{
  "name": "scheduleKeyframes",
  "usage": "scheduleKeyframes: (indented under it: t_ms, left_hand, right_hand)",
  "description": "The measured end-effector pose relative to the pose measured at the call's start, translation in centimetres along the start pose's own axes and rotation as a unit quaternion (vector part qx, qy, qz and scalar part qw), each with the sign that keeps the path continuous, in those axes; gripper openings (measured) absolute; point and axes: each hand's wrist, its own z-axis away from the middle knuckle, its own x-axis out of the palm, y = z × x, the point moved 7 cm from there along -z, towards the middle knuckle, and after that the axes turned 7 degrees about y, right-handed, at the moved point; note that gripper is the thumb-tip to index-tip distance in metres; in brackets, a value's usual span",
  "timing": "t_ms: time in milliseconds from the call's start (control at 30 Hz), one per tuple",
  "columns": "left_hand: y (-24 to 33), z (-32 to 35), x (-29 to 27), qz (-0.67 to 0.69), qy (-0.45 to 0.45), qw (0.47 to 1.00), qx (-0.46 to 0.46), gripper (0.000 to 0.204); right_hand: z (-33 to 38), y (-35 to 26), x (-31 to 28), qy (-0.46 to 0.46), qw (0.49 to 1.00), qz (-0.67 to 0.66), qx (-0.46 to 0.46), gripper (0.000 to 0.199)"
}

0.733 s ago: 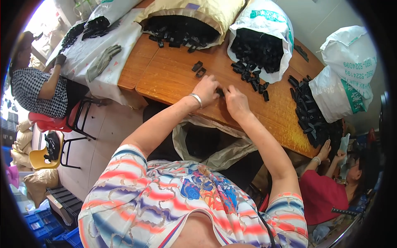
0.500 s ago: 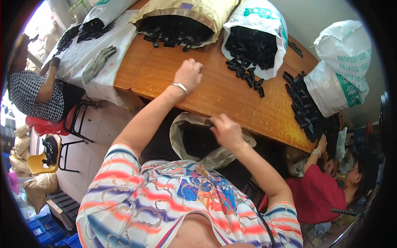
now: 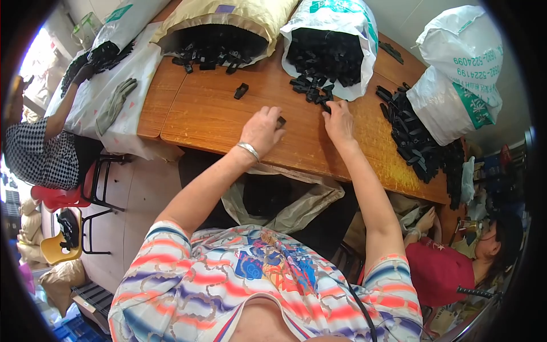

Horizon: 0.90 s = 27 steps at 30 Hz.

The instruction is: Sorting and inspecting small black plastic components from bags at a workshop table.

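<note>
My left hand (image 3: 262, 130) rests on the wooden table (image 3: 205, 117), curled over a small black plastic part (image 3: 281, 121) that shows at its fingertips. My right hand (image 3: 339, 121) reaches to the edge of a spill of black parts (image 3: 312, 91) pouring from a white sack (image 3: 333, 45), its fingers touching the nearest pieces. One loose black part (image 3: 241, 90) lies alone farther back on the table. An open tan bag (image 3: 273, 196) hangs below the table's near edge, between my arms.
A yellow sack (image 3: 219, 23) of black parts lies at the back. Another pile (image 3: 419, 142) and a white sack (image 3: 461, 74) sit at the right. A person in a checked top (image 3: 40, 154) works at left, a person in red (image 3: 444, 268) at lower right. Grey gloves (image 3: 117, 102) lie on a cloth.
My right hand rose from the tan bag's mouth back up to the spill of black parts. My left hand shifted slightly on the table and now covers a part.
</note>
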Motion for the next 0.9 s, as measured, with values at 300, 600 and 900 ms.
scheduleKeyframes:
  t_ms: [300,600,900]
  left_hand:
    - [2.1,0.2,0.0,-0.013,-0.019,0.997,0.074,0.035]
    - [1.1,-0.1,1.9,-0.044,-0.076,0.987,0.137,0.028]
    - [-0.1,0.5,1.6,-0.006,-0.055,0.996,0.071,0.024]
  right_hand:
    - [-0.8,1.8,1.1,-0.092,0.995,-0.024,0.035,0.023]
    - [2.4,-1.8,-0.8,-0.115,0.993,0.030,-0.021,0.021]
    - [5.0,-7.4,-1.4,-0.082,0.984,-0.142,-0.072,0.023]
